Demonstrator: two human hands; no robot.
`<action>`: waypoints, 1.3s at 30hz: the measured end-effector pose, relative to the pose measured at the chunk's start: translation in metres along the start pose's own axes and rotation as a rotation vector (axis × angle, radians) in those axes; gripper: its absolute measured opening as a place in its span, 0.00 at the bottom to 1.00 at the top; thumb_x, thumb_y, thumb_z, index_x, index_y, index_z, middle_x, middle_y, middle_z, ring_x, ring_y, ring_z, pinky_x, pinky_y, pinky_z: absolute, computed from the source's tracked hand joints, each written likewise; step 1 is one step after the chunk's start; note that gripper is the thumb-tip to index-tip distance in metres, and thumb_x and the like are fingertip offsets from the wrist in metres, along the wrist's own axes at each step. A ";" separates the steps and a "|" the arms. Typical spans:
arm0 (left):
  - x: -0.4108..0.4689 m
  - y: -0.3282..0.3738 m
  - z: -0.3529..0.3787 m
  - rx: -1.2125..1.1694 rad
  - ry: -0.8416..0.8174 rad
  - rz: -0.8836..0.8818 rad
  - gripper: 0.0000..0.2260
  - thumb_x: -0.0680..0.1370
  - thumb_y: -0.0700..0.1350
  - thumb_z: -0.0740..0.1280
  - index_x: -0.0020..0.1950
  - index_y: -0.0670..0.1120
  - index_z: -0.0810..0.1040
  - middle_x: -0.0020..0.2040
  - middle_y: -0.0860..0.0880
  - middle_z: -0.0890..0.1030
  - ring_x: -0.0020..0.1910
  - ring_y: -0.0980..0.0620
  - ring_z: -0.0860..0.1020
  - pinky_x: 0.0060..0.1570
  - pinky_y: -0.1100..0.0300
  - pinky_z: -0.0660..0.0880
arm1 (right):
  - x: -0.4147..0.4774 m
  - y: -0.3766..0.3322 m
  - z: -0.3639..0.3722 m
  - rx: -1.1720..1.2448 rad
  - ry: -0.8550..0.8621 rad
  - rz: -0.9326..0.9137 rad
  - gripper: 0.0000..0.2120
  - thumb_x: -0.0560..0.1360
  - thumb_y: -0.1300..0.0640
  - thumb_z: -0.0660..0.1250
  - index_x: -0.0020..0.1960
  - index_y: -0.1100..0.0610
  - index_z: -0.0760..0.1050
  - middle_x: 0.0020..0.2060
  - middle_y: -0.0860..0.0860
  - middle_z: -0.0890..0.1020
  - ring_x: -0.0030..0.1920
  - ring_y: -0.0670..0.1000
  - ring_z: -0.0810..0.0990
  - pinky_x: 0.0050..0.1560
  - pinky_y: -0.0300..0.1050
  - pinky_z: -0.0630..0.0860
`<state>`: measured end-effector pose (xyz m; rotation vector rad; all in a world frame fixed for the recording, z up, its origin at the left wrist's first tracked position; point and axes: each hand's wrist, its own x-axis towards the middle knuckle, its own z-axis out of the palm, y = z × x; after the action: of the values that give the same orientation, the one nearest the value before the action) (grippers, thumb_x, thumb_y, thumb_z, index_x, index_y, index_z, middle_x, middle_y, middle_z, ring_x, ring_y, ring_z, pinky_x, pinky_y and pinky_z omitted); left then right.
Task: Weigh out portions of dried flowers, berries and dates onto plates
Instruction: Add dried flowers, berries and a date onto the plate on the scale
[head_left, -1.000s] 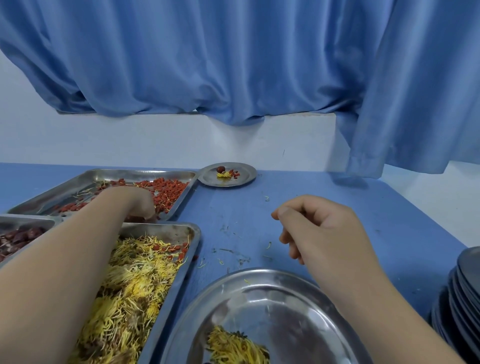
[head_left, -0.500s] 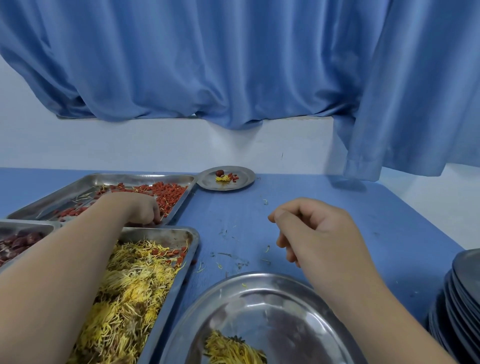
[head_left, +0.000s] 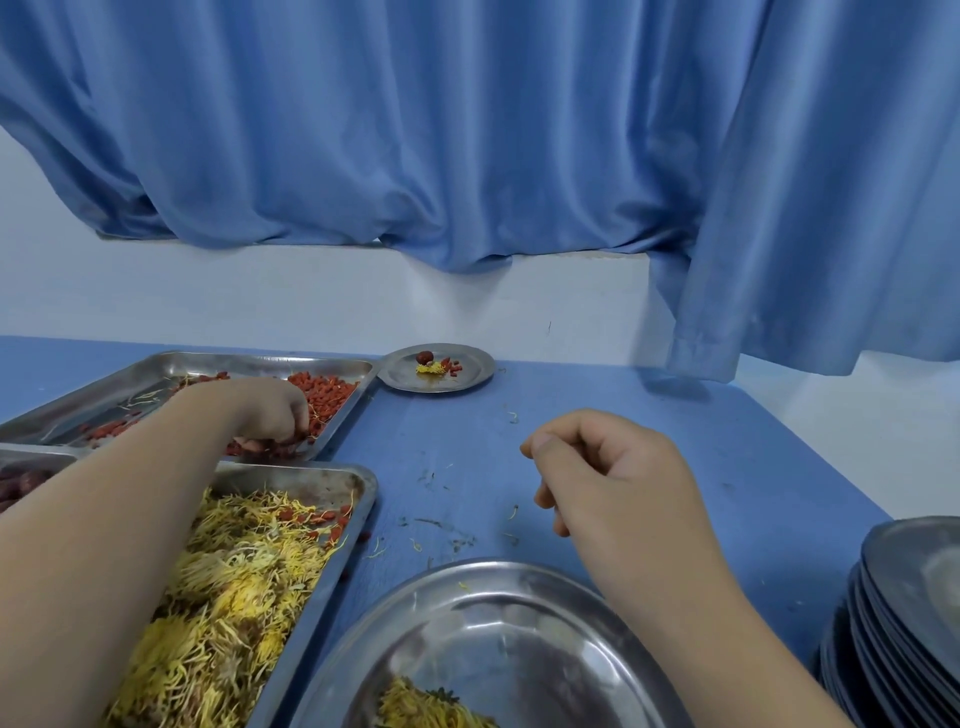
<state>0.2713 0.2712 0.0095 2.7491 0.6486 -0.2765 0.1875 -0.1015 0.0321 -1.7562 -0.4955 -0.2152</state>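
Observation:
My left hand (head_left: 270, 413) reaches into the far steel tray (head_left: 156, 371) of red berries (head_left: 324, 397), fingers curled down among them at the tray's near edge. My right hand (head_left: 608, 467) hovers over the blue table as a loose fist with nothing visible in it. Below it lies a large round steel plate (head_left: 519, 639) with a small heap of yellow dried flowers (head_left: 426, 709) at its near edge. A closer tray (head_left: 306, 480) holds yellow dried flowers (head_left: 223, 597) with a few berries. Dark dates (head_left: 21, 480) show in a tray at the far left.
A small steel plate (head_left: 462, 371) with one date, some flowers and berries sits at the table's back by the white wall. A stack of dark plates (head_left: 904, 618) stands at the right edge. Flower scraps litter the blue table (head_left: 649, 415). A blue curtain (head_left: 467, 130) hangs behind.
My left hand has closed its fingers down into the berries at the tray's near edge. My right hand has stayed nearly still. The view has tilted up slightly.

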 end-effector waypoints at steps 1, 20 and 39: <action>0.000 -0.002 -0.002 -0.027 0.045 0.016 0.16 0.74 0.29 0.57 0.47 0.47 0.77 0.47 0.43 0.77 0.38 0.46 0.78 0.30 0.59 0.75 | 0.000 0.000 0.000 -0.004 0.002 -0.004 0.06 0.72 0.59 0.65 0.37 0.57 0.77 0.31 0.60 0.75 0.26 0.47 0.67 0.25 0.35 0.67; -0.036 -0.001 -0.009 -0.471 0.337 0.086 0.07 0.73 0.28 0.68 0.44 0.38 0.79 0.47 0.40 0.81 0.42 0.45 0.82 0.32 0.61 0.79 | -0.001 0.002 0.002 -0.020 -0.011 -0.016 0.07 0.72 0.58 0.65 0.39 0.62 0.76 0.33 0.63 0.75 0.27 0.47 0.67 0.25 0.36 0.67; -0.245 0.139 0.038 -0.683 -0.307 0.661 0.10 0.76 0.29 0.66 0.57 0.30 0.75 0.47 0.37 0.81 0.44 0.45 0.82 0.50 0.56 0.80 | -0.075 -0.060 -0.036 0.062 0.018 -0.158 0.06 0.72 0.58 0.66 0.37 0.53 0.78 0.29 0.56 0.77 0.26 0.45 0.72 0.27 0.36 0.70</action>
<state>0.1158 0.0412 0.0697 2.0430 -0.2305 -0.2500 0.0988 -0.1418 0.0637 -1.6551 -0.6221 -0.3230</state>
